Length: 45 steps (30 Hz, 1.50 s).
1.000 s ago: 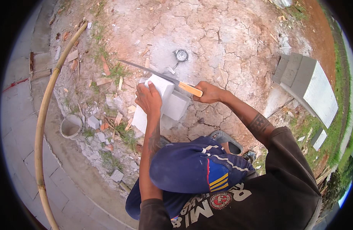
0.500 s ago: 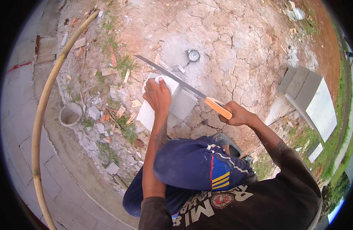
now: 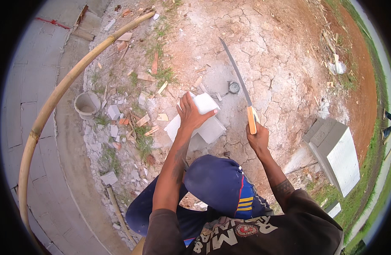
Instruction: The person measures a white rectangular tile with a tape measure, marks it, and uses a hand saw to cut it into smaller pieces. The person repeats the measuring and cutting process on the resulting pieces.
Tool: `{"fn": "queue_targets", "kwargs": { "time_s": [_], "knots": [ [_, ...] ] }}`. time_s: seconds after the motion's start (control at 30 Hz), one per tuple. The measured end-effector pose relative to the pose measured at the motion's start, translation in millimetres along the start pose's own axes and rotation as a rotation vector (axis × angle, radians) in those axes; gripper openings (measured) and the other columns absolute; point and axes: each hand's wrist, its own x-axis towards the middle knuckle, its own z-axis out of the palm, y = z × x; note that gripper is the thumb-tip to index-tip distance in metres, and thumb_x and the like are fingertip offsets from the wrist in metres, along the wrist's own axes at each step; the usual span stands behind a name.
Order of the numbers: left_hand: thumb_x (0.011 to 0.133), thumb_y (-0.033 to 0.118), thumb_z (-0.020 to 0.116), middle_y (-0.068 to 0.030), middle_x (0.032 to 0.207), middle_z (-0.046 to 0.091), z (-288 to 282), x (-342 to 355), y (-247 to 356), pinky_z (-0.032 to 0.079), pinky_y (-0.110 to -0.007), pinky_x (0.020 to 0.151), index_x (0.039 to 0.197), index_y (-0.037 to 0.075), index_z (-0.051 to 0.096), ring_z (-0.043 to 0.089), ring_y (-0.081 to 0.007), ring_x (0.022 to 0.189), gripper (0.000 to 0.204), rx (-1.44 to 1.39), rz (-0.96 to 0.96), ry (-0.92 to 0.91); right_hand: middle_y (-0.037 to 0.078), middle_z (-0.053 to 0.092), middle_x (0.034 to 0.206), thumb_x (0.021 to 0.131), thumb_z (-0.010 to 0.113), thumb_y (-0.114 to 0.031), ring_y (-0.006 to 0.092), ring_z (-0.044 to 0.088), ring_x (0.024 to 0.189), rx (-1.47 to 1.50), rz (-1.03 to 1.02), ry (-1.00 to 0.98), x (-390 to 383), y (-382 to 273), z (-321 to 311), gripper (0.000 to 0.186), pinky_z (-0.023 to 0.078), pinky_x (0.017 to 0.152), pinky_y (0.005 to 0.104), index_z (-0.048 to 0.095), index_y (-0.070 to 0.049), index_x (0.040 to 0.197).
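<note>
My left hand (image 3: 192,114) grips the top of a white block (image 3: 206,102), thumb stretched to the right and fingers over its left part. Beneath and beside it lie more pale block pieces (image 3: 212,129). My right hand (image 3: 257,138) is closed on the orange handle of a long, narrow blade (image 3: 239,77), held to the right of the blocks, clear of them, with its tip pointing away from me. A small round, dusty object (image 3: 233,87) lies on the cracked ground just left of the blade.
A long bent bamboo pole (image 3: 63,89) arches along my left, beside a grey paved strip (image 3: 27,153) and a dusty bucket (image 3: 87,104). Rubble and wood scraps (image 3: 142,121) litter the ground. Stacked grey blocks (image 3: 331,153) stand at right, near a grass edge (image 3: 371,178).
My right hand has swung the blade away from the block, turning it from slanting across to pointing forward. My left hand has shifted on the block, its thumb now reaching right. The view has shifted.
</note>
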Motion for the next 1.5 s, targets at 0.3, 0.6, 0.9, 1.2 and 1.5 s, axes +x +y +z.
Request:
{"fn": "queue_targets", "kwargs": {
  "time_s": [0.3, 0.6, 0.9, 1.2, 1.5],
  "knots": [
    [0.061, 0.037, 0.093, -0.0233, 0.143, 0.044, -24.9, -19.6, -19.8, 0.033, -0.056, 0.11, 0.153, -0.002, 0.026, 0.045, -0.042, 0.133, 0.12, 0.171, -0.049, -0.164, 0.023, 0.051, 0.139, 0.081, 0.069, -0.015, 0.0434, 0.05, 0.132, -0.36, -0.009, -0.176, 25.1, 113.1, 8.5, 0.046, 0.048, 0.099, 0.055, 0.051, -0.001, 0.122],
    [0.071, 0.033, 0.086, -0.0264, 0.139, 0.044, -161.3, -114.2, 4.1, 0.03, -0.058, 0.111, 0.152, -0.001, 0.029, 0.041, -0.0459, 0.134, 0.105, -0.02, -0.037, 0.553, 0.03, 0.008, 0.169, 0.059, 0.098, -0.043, 0.043, 0.005, 0.159, -0.55, 0.357, -0.336, 39.8, 175.7, 83.3, 0.152, 0.01, 0.127, 0.0554, -0.004, 0.0, 0.163],
    [0.078, 0.023, 0.07, -0.0143, 0.14, 0.047, -375.6, -290.5, 61.1, 0.028, -0.052, 0.115, 0.152, 0.005, 0.04, 0.045, -0.0338, 0.133, 0.081, 1.052, 0.053, 0.936, 0.029, 0.013, 0.167, 0.06, 0.098, -0.042, 0.0425, 0.01, 0.156, -0.418, -0.167, -0.586, 85.5, 17.2, 121.6, 0.148, 0.014, 0.125, 0.0548, 0.0, 0.0, 0.162],
    [0.093, 0.03, 0.058, -0.0113, 0.138, 0.051, -398.5, -296.3, 61.4, 0.025, -0.048, 0.119, 0.15, 0.007, 0.043, 0.042, -0.0294, 0.135, 0.064, 1.729, -0.196, 0.415, 0.028, 0.018, 0.164, 0.061, 0.097, -0.04, 0.042, 0.015, 0.153, -0.046, -0.581, -0.817, 61.8, -165.0, 102.6, 0.143, 0.018, 0.123, 0.0543, 0.003, 0.0, 0.161],
    [0.088, 0.02, 0.061, -0.0273, 0.149, 0.045, -452.5, -366.8, 111.3, 0.029, -0.054, 0.115, 0.156, -0.007, 0.032, 0.043, -0.0378, 0.135, 0.079, 1.142, -0.034, 0.683, 0.028, 0.023, 0.161, 0.062, 0.096, -0.039, 0.0415, 0.02, 0.15, 0.186, -0.956, -1.169, -35.0, -319.0, 100.8, 0.138, 0.022, 0.12, 0.0538, 0.007, 0.0, 0.16]
  ]
}}
